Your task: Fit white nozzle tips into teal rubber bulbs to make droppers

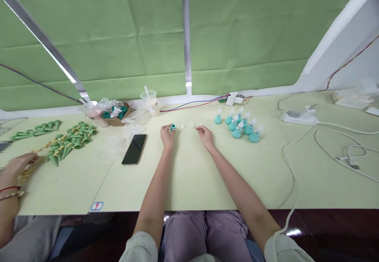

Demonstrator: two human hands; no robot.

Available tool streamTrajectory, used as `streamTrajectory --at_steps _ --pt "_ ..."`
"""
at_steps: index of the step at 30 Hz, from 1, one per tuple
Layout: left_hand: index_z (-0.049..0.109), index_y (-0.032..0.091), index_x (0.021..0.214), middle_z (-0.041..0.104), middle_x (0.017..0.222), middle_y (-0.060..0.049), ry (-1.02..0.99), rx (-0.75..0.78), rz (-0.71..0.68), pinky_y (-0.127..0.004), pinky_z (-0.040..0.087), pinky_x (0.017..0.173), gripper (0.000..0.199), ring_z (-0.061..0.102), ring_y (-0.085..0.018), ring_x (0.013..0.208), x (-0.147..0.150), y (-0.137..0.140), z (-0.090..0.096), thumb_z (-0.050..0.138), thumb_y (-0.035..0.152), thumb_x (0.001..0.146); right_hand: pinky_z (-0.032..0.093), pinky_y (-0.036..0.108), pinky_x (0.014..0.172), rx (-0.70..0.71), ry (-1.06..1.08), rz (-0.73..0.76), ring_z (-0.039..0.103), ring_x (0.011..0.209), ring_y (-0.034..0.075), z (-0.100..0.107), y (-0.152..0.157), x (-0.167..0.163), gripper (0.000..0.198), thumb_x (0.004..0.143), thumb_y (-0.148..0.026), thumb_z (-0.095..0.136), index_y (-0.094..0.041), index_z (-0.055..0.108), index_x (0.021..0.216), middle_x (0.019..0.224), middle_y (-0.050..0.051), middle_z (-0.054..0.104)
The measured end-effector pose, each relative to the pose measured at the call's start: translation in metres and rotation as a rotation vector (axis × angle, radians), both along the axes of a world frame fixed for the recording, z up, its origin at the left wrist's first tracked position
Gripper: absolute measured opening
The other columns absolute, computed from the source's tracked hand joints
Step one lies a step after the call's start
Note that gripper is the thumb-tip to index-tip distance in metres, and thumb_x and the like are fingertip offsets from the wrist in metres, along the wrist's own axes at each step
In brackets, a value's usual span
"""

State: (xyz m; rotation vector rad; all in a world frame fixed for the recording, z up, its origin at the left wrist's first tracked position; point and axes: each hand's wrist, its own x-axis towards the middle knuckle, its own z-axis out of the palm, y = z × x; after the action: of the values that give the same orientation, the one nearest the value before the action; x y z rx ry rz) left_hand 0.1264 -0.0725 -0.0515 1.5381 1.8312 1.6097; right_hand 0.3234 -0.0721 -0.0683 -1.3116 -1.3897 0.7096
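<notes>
My left hand (pixel 167 135) holds a small teal bulb (pixel 173 127) between thumb and fingers, just above the pale green table (pixel 189 183). My right hand (pixel 205 134) rests on the table with its fingers curled beside a few small white tips (pixel 187 126) that lie between the two hands; whether it pinches one I cannot tell. To the right of my right hand stands a cluster of several teal bulbs with white tips (pixel 240 125).
A black phone (pixel 134 149) lies left of my left hand. Behind it are a plastic cup (pixel 150 103) and a small cardboard box (pixel 117 114). A co-worker's hand (pixel 17 167) touches green cones (pixel 69 139) at far left. A power strip (pixel 299 116) and white cables (pixel 334 147) lie right.
</notes>
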Motion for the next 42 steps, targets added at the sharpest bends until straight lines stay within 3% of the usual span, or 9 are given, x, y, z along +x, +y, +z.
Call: streamTrajectory --at_steps 6,13,19,23,29,34,36,39,42 --pt "0.065 0.020 0.099 0.058 0.097 -0.005 -0.004 -0.072 -0.138 -0.028 0.048 0.075 0.030 0.057 -0.014 0.081 0.001 0.030 0.003 0.064 0.018 0.069 0.046 0.028 0.077 -0.012 -0.017 0.045 0.062 0.076 0.014 0.001 -0.003 -0.001 0.022 0.075 -0.011 0.045 -0.022 0.064 0.076 0.083 -0.001 0.069" --pt "0.061 0.017 0.107 0.059 0.104 -0.009 0.166 -0.155 -0.111 -0.030 0.046 0.076 0.037 0.055 -0.020 0.092 -0.003 0.037 -0.009 0.063 0.028 0.072 0.046 0.026 0.078 -0.035 -0.062 0.049 0.063 0.075 0.012 0.003 -0.003 -0.003 0.022 0.075 -0.011 0.046 -0.023 0.065 0.076 0.083 -0.003 0.070" --pt "0.054 0.018 0.118 0.054 0.114 -0.012 0.161 -0.093 -0.030 -0.038 0.041 0.092 0.042 0.050 -0.024 0.107 0.000 0.012 -0.007 0.058 0.033 0.078 0.047 0.027 0.076 -0.008 -0.041 0.051 0.061 0.073 0.013 0.004 -0.003 -0.003 0.024 0.075 -0.010 0.043 -0.023 0.063 0.079 0.083 -0.002 0.068" --pt "0.056 0.019 0.111 0.055 0.116 -0.011 -0.061 -0.022 0.018 -0.033 0.046 0.081 0.035 0.055 -0.020 0.098 0.002 -0.021 -0.007 0.051 0.038 0.082 0.045 0.030 0.078 0.135 -0.089 -0.031 0.059 0.077 0.015 0.011 -0.011 -0.003 0.029 0.075 -0.009 0.040 -0.021 0.062 0.089 0.094 0.003 0.064" --pt "0.063 0.018 0.086 0.066 0.094 -0.007 -0.144 0.001 0.073 -0.030 0.045 0.076 0.027 0.059 -0.019 0.089 -0.010 -0.036 0.001 0.041 0.034 0.085 0.036 0.037 0.093 0.348 -0.311 -0.353 0.047 0.108 0.022 0.044 -0.016 0.020 0.039 0.077 -0.006 0.039 -0.020 0.058 0.108 0.118 0.010 0.051" --pt "0.062 0.018 0.086 0.066 0.092 -0.007 -0.091 0.023 0.018 -0.031 0.045 0.074 0.027 0.059 -0.018 0.084 -0.003 -0.029 0.008 0.041 0.036 0.086 0.035 0.046 0.092 0.331 -0.654 -0.313 0.039 0.118 0.029 0.088 0.022 0.060 0.046 0.076 -0.002 0.043 -0.022 0.055 0.115 0.130 0.014 0.044" --pt "0.062 0.019 0.088 0.066 0.090 -0.006 -0.036 0.040 -0.006 -0.032 0.044 0.074 0.027 0.059 -0.018 0.083 0.000 -0.029 0.008 0.041 0.036 0.086 0.035 0.049 0.092 0.257 -0.764 -0.242 0.043 0.116 0.032 0.097 0.037 0.074 0.042 0.075 0.000 0.045 -0.019 0.059 0.110 0.124 0.017 0.050" --pt "0.061 0.019 0.088 0.065 0.090 -0.006 0.055 0.052 -0.041 -0.032 0.044 0.075 0.025 0.058 -0.018 0.083 0.004 -0.031 0.006 0.040 0.034 0.087 0.040 0.047 0.085 0.073 -0.818 -0.161 0.056 0.095 0.029 0.100 0.048 0.089 0.028 0.073 0.002 0.048 -0.016 0.065 0.087 0.091 0.017 0.062" --pt "0.060 0.020 0.090 0.063 0.089 -0.006 0.159 0.063 -0.066 -0.033 0.045 0.075 0.024 0.057 -0.019 0.082 0.007 -0.034 0.007 0.040 0.033 0.087 0.044 0.039 0.076 0.051 -0.814 -0.107 0.060 0.079 0.025 0.098 0.040 0.094 0.023 0.074 0.001 0.051 -0.017 0.066 0.075 0.076 0.012 0.063"
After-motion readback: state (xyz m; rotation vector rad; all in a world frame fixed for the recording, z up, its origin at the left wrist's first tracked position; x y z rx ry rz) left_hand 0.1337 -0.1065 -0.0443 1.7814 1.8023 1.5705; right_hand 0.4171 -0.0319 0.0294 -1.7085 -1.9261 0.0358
